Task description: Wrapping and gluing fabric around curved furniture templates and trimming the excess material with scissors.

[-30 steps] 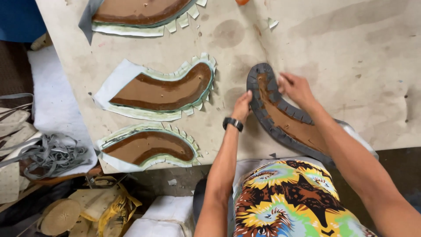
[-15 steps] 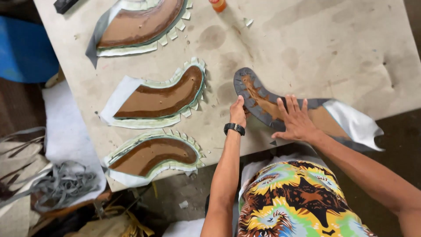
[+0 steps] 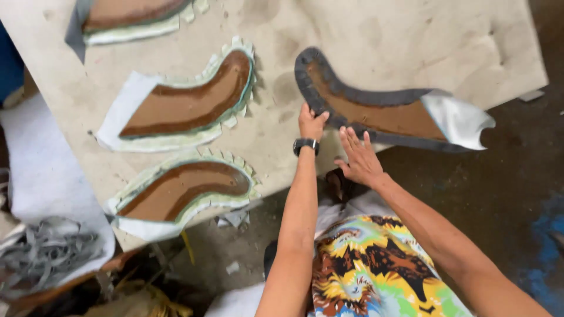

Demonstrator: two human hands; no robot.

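Left hand (image 3: 310,123) pinching the grey-edged curved piece (image 3: 376,111) at the worktable (image 3: 411,35) near edge, right hand (image 3: 358,158) open and flat beside; overhanging end risks sliding off.

Curved brown panel with dark grey wrapped edge (image 3: 376,111) lies flat on the table, at 2 o'clock from frame centre. Rounded end points to 10 o'clock; loose pale fabric flap at 3 o'clock end overhangs the edge.
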